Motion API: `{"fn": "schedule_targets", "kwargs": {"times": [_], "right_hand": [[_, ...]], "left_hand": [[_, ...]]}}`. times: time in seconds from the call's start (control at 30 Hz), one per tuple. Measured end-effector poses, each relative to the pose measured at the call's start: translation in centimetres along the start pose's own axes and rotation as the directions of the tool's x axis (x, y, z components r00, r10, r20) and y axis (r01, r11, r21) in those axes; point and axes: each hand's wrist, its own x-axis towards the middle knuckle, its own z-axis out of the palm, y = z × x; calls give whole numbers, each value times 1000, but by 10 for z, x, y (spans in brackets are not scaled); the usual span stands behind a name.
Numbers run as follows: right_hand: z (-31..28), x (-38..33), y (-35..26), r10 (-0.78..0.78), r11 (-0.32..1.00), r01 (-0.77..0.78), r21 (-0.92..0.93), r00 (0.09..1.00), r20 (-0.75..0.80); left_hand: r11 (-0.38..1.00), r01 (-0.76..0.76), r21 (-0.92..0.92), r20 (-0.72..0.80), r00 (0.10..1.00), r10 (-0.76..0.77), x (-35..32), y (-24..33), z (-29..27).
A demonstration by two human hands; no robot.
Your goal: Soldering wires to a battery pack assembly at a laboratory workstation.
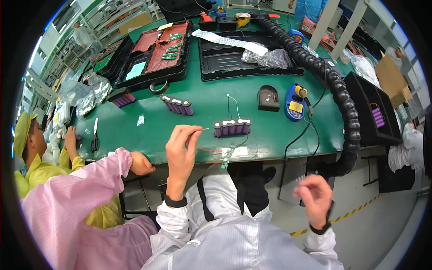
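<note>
Left hand [181, 150]: pinches thin red wire [202, 130], just left of purple battery pack [232, 128].
Right hand [316, 194]: loosely curled, holding nothing, below bench [135, 121] edge.
Battery pack: on bench, near front edge.

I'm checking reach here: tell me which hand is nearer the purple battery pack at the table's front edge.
Left. The left hand is raised just left of the purple battery pack, pinching a thin red wire. The right hand hangs well below and right of it, off the green table.
</note>
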Motion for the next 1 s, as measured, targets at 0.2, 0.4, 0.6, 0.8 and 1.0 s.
{"fn": "schedule_targets", "kwargs": {"times": [0.2,0.4,0.6,0.8,1.0], "right_hand": [[56,34,43,352,833,-291,471,935,-44],[70,125,80,356,692,-49,720,891,-282],[36,211,113,279,810,174,560,725,-630],[-3,233,136,237,902,60,427,758,-608],[-16,222,126,154,971,3,241,762,-629]], "left_hand": [[993,-116,0,-18,993,116,1,-11,18],[996,67,-59,-36,997,-69,-7,-16,34],[975,122,-185,-91,986,-140,-6,-16,39],[985,108,-137,-61,991,-117,-7,-18,31],[1000,1,-20,-61,998,-3,-7,-15,30]]}}
